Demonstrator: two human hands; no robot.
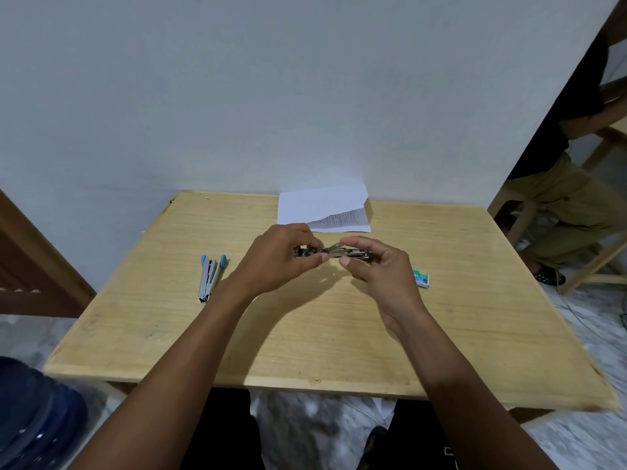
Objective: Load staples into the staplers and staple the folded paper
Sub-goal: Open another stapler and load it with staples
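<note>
Stapler (pixel 334 253) hangs above the surface (pixel 305 334) — left grip (pixel 281 259) pinches one end, right grip (pixel 380 269) the other. Green staple box (pixel 421 279) lies near the right grip, contents hidden; the stapler is silvery, spread flat.

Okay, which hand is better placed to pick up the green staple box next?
Probably the right hand: the green staple box lies on the table just beside it. The left hand is farther away and could hold the open stapler alone.
</note>
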